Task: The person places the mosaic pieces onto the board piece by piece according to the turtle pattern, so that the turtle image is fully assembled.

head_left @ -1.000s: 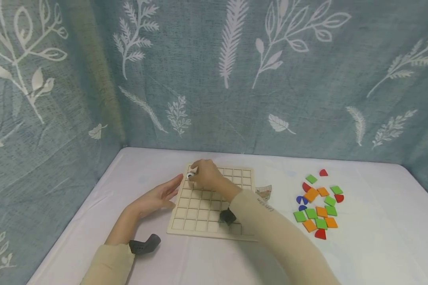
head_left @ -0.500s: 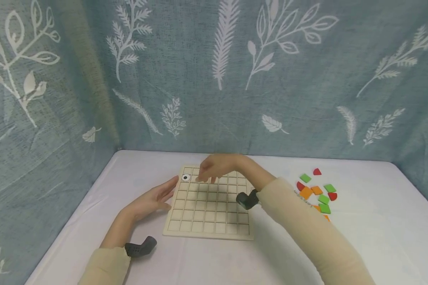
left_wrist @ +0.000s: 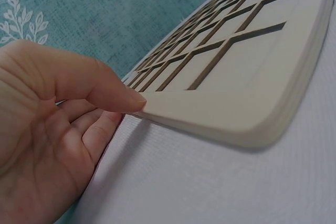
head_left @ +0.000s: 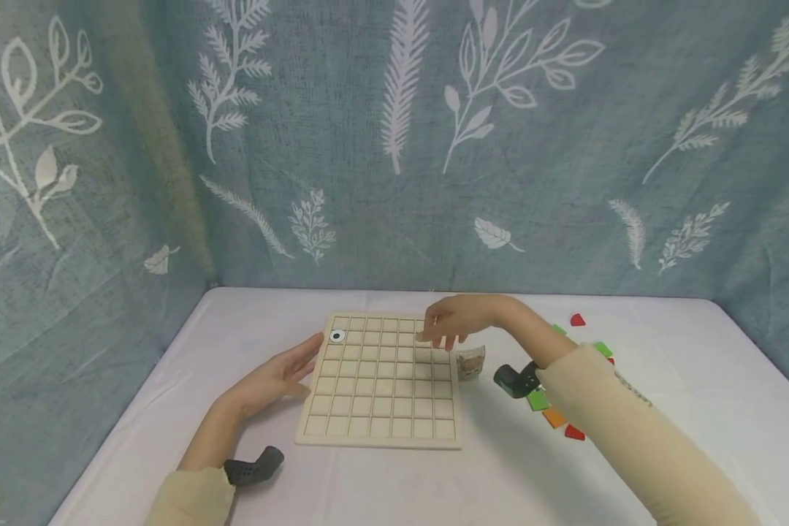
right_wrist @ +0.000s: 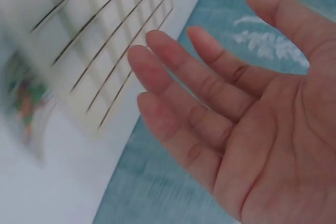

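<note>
A pale wooden grid board [head_left: 381, 383] lies flat on the white table, with a small white disc with a dark centre [head_left: 337, 336] in a cell near its far left corner. Along the board's left side rests my left hand [head_left: 272, 380]; in the left wrist view its thumb [left_wrist: 113, 90] touches the board's edge, the other fingers loosely bent. Above the board's far right corner hovers my right hand [head_left: 463, 318]. Its palm and relaxed fingers show in the right wrist view, holding nothing. A curled picture card [head_left: 471, 361] stands by the board's right edge.
To the right, partly hidden behind my right forearm, lie green pieces [head_left: 537, 400], orange pieces [head_left: 554, 417] and red pieces [head_left: 575, 432]. A patterned blue-green curtain [head_left: 342, 146] hangs behind and to the left of the table [head_left: 381, 486].
My right hand has left the white disc, which stays in its cell, and has moved right across the board. My left hand keeps its place at the board's left edge. The view has shifted slightly.
</note>
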Available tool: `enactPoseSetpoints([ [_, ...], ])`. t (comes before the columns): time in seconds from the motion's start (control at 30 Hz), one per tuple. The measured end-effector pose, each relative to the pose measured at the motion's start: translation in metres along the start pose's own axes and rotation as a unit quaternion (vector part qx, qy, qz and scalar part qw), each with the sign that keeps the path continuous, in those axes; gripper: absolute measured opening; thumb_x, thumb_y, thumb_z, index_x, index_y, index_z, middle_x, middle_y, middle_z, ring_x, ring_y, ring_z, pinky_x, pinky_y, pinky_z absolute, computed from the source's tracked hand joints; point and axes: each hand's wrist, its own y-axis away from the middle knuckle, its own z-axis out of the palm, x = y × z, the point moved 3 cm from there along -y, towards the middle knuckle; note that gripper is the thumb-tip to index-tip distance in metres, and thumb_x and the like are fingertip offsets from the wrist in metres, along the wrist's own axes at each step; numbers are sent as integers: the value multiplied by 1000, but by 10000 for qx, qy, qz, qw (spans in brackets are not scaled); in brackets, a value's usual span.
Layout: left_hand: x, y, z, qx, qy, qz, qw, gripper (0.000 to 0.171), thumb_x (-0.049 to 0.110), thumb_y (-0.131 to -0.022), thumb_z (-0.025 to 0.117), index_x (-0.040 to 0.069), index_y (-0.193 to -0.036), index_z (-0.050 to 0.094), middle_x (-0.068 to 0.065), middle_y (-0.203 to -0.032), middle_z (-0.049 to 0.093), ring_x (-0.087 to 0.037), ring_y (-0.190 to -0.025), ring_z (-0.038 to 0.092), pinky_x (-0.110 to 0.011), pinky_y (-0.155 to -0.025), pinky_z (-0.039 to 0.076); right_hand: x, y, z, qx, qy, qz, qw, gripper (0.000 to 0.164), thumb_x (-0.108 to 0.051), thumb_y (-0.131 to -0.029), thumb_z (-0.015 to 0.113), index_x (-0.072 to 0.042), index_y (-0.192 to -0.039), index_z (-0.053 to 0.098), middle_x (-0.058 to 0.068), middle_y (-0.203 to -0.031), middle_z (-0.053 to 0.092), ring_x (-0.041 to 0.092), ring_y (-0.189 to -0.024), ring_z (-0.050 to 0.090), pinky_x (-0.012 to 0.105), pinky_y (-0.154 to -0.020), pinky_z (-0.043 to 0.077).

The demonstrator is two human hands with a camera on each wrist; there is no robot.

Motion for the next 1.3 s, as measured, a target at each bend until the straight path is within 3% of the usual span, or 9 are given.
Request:
enactPoseSetpoints([
  [0.23, 3, 1, 0, -20, 88, 37, 10000, 93, -5, -72, 62, -1, -147, 7, -16, -154, 0, -35, -140, 10, -8, -103, 26, 36, 33, 3, 399, 386, 104, 9984, 32, -36, -91, 52, -8, -103, 61, 7, -103, 65, 16, -90, 61, 34, -80, 51],
  [0.47, 4, 2, 0, -61, 142, 27, 9999, 93, -6, -72, 61, -1, -147, 6, -16, -154, -1, -35, -140, 9, -5, -101, 27, 58, 64, 16, 839, 611, 228, 9943, 19, -33, -87, 59, -15, -93, 61, -2, -95, 63, 15, -84, 57, 28, -73, 51],
  [0.7, 3, 3, 0, -31, 192, 40, 9998, 94, -6, -71, 62, -3, -146, 4, -18, -154, -2, -37, -139, 8, -4, -99, 28, 77, 84, 37, 1331, 663, -144, 9888, 17, -23, -85, 63, -9, -95, 62, -5, -90, 62, 13, -84, 56, 24, -72, 51],
  [0.93, 6, 4, 1, 70, 99, 24, 9999, 95, -5, -71, 62, -3, -146, 5, -19, -154, -1, -37, -139, 8, -8, -101, 27, 89, 95, 50, 1721, 771, -271, 9817, 19, -16, -80, 68, -8, -97, 64, -1, -93, 64, 18, -86, 57, 27, -73, 52],
  [1.3, 4, 3, 3, 0, 237, 28, 9997, 95, -4, -71, 64, -5, -145, 4, -21, -153, -2, -38, -139, 7, -14, -105, 26, 104, 95, 74, 1991, 1028, 250, 9743, 29, -8, -73, 71, -7, -102, 65, -1, -100, 62, 17, -89, 55, 37, -81, 54],
])
